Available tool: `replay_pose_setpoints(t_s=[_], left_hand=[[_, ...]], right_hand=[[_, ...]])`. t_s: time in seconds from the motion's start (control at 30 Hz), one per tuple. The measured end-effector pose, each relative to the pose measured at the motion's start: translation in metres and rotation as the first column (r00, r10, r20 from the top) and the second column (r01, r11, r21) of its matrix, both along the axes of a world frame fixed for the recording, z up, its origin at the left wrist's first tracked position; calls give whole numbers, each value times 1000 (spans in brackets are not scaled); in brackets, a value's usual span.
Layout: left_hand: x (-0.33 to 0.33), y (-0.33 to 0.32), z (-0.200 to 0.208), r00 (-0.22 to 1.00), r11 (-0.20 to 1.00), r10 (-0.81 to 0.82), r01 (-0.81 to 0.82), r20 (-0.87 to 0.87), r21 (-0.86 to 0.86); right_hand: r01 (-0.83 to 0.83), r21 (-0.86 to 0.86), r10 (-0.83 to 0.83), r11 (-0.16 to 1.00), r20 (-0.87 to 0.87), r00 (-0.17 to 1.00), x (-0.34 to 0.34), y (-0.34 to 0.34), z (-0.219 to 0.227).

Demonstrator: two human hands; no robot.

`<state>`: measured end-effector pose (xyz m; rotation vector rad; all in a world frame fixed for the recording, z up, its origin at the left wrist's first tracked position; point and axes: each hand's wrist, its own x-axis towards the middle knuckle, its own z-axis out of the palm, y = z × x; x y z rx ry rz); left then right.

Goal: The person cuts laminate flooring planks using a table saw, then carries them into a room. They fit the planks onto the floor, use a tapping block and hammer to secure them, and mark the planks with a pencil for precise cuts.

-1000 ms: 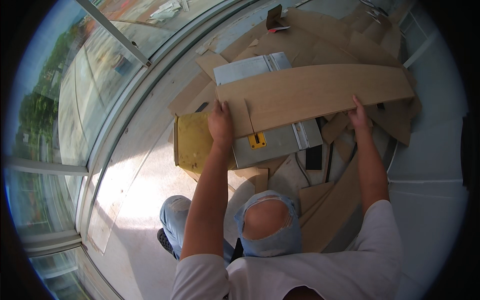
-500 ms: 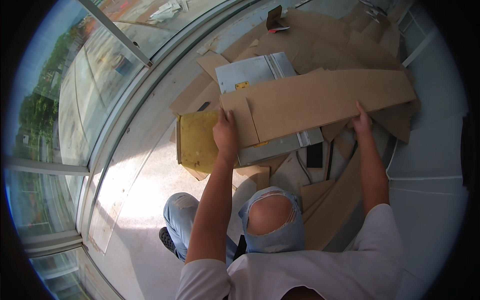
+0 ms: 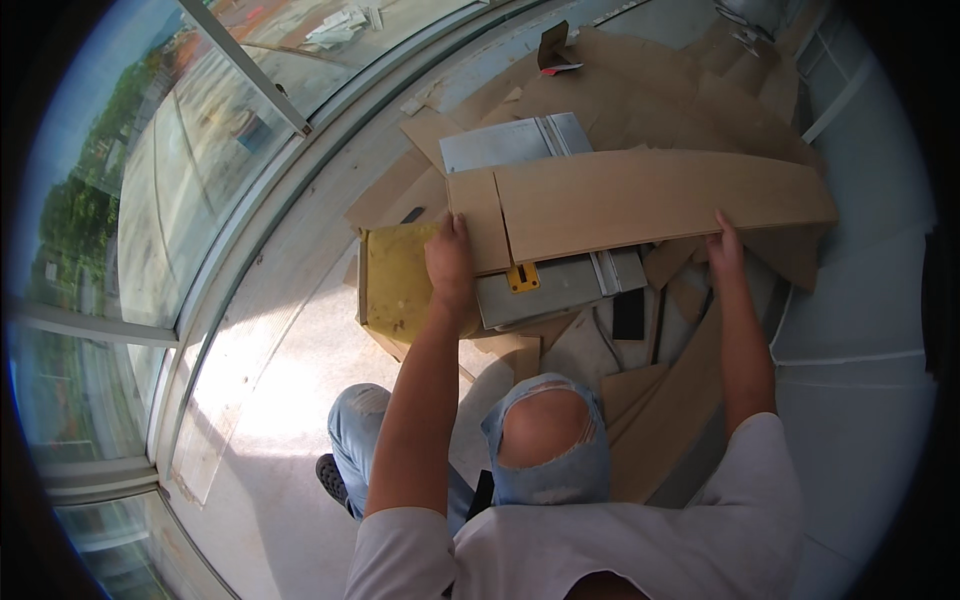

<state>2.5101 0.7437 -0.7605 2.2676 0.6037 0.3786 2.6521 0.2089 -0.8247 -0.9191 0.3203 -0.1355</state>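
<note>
A long brown board (image 3: pixel 650 200) lies across the grey metal top of a table saw (image 3: pixel 560 295) with a yellow body (image 3: pixel 400 285). A narrow dark gap sets off a short piece (image 3: pixel 478 225) at the board's left end. The saw's slotted yellow insert (image 3: pixel 522 277) shows just in front of that gap; any blade is hidden. My left hand (image 3: pixel 449 258) is closed on the left edge of the short piece, above the yellow body. With fingers closed on the near edge, my right hand (image 3: pixel 726 242) holds the long board near its right end.
Brown sheets and offcuts (image 3: pixel 640 90) cover the floor behind and around the saw. More long strips (image 3: pixel 670 410) lie by my right knee. A glass window wall (image 3: pixel 100 250) runs along the left; grey panels (image 3: pixel 850 300) stand on the right.
The board and its short end piece have shifted slightly away from me, uncovering more of the yellow insert. The gap between them looks wider and darker. Both hands keep their hold.
</note>
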Motion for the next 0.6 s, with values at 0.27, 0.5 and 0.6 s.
replay_pose_setpoints(t_s=[0.27,0.5,0.6], left_hand=[[9,19,13,994,995,-102,101,50,8],[0,-5,13,998,997,-22,26,53,-74],[-3,-2,7,999,998,31,-30,30,-55]], right_hand=[[-37,-92,35,995,-25,999,32,8,28],[-92,-109,89,990,-35,995,42,-12,26],[-85,-93,85,992,-8,996,37,7,27]])
